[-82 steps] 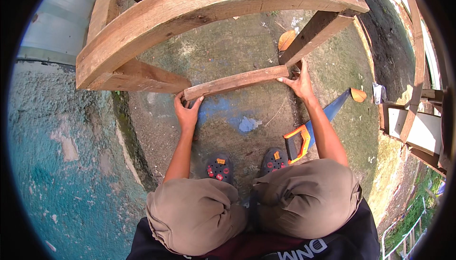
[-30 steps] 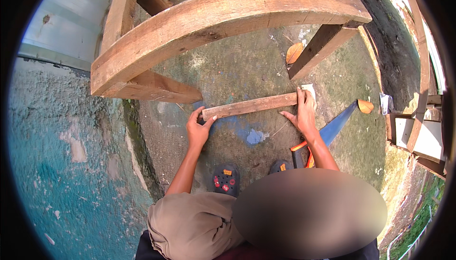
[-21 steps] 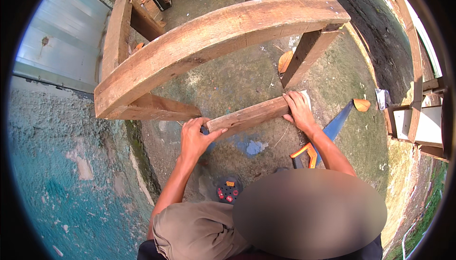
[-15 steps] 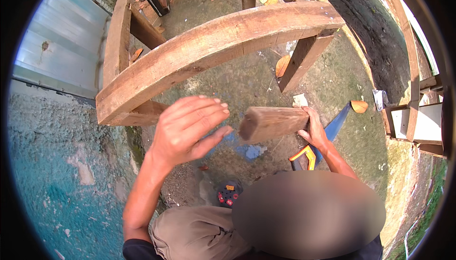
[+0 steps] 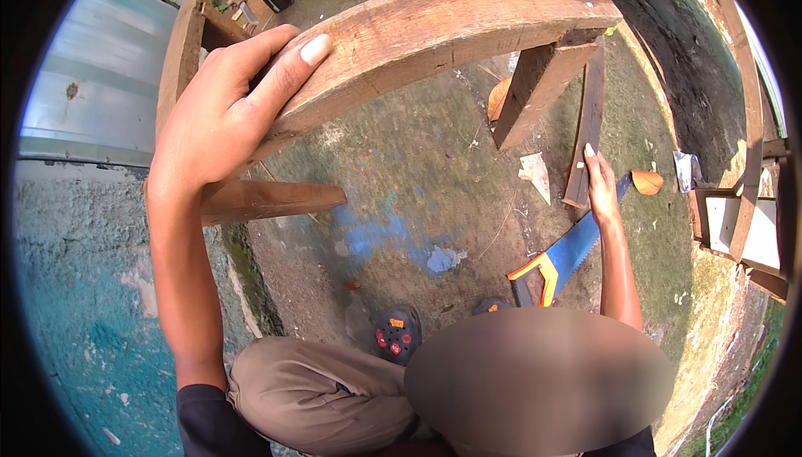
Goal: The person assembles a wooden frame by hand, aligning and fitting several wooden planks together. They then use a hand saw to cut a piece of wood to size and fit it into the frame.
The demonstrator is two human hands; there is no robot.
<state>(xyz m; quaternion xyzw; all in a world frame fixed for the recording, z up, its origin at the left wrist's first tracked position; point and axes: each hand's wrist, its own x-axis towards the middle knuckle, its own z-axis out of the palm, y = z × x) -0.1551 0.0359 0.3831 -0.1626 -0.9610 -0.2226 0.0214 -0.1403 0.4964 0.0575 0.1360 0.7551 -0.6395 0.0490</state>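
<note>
My left hand [image 5: 219, 114] is wrapped over the left part of a long wooden beam [image 5: 451, 27], its thumb lying along the top and the fingertips hidden behind. This beam is the near rail of a raised wooden frame. On the right, my right hand [image 5: 603, 185] grips the near end of a dark wooden piece [image 5: 588, 114]; its far end reaches up beside the frame's right leg [image 5: 543, 93]. I cannot tell whether the two touch. Below the right hand lies a handsaw [image 5: 572, 250] with a blue blade and a yellow-black handle, flat on the ground.
A short wooden leg [image 5: 280, 198] juts out under the rail at left. A blue-green wall [image 5: 109, 290] and metal sheet [image 5: 104, 81] border the left side. Dry leaves [image 5: 647, 182] and a paper scrap [image 5: 535, 176] lie on the mossy concrete. My clog [image 5: 396, 333] is in front of my knee.
My left hand has moved up and left from mid-air onto the beam. My right hand has carried the wooden piece right and away, turning it to point away alongside the frame's leg.
</note>
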